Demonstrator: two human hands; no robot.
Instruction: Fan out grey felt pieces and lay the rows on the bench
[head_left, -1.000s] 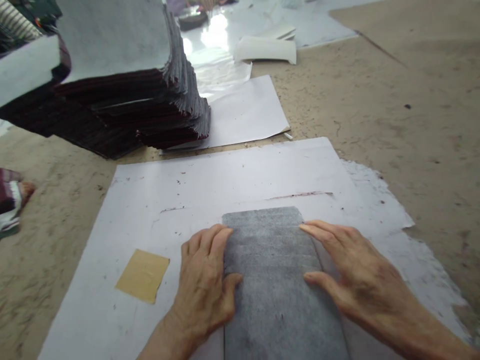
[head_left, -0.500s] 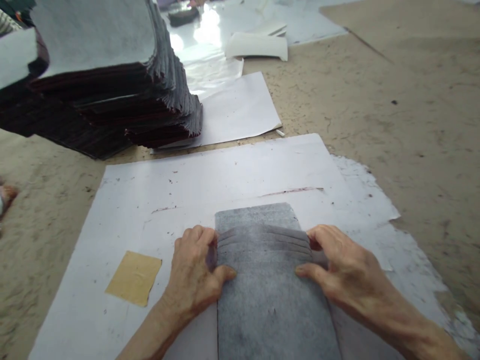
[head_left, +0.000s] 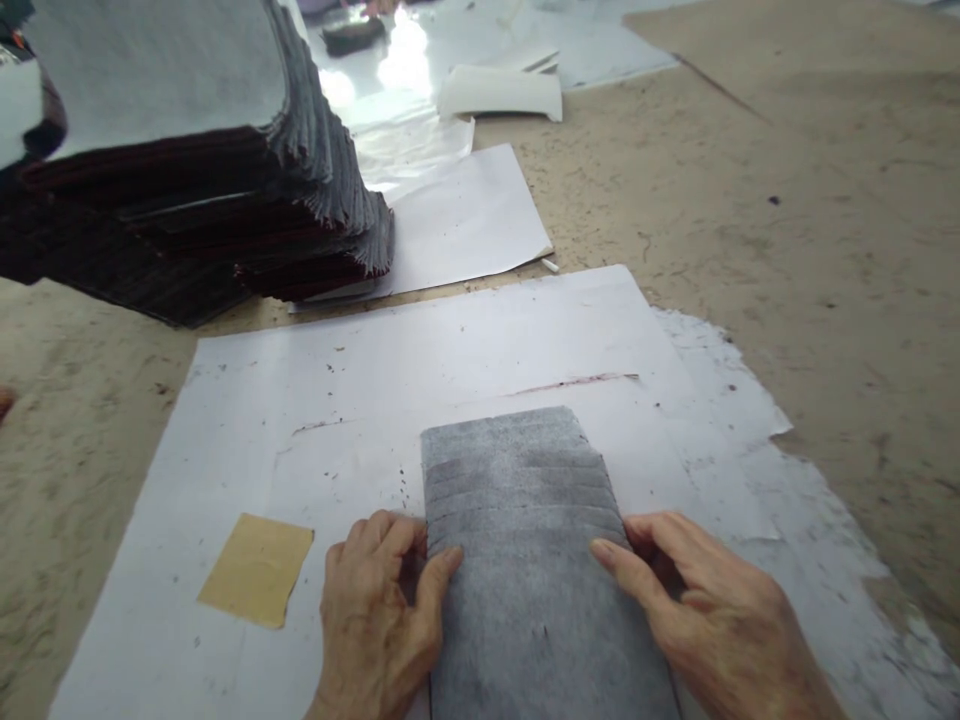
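Note:
A long grey panel (head_left: pixel 540 610) with a fuzzy, fibrous face lies in front of me. Several overlapping strips cross its far part, now lying nearly flat. On its left edge my left hand (head_left: pixel 379 605) is closed, thumb on top and fingers curled at the side. My right hand (head_left: pixel 716 605) pinches the right edge the same way, its thumb tip on the upper face. The near end of the panel runs out of the picture. White paper sheets (head_left: pixel 247 420), marked with dark specks and reddish streaks, lie beneath it.
A tan square piece (head_left: pixel 259 572) lies left of my left hand. At the upper left rises a tall stack of grey and dark folded pieces (head_left: pixel 322 180). A curved white piece (head_left: pixel 499 92) rests farther back. The brown table surface (head_left: pixel 825 250) is littered with scraps.
Both hands have slid toward me along the panel's edges. The strips, bowed upward before, now lie flatter. The view has shifted slightly.

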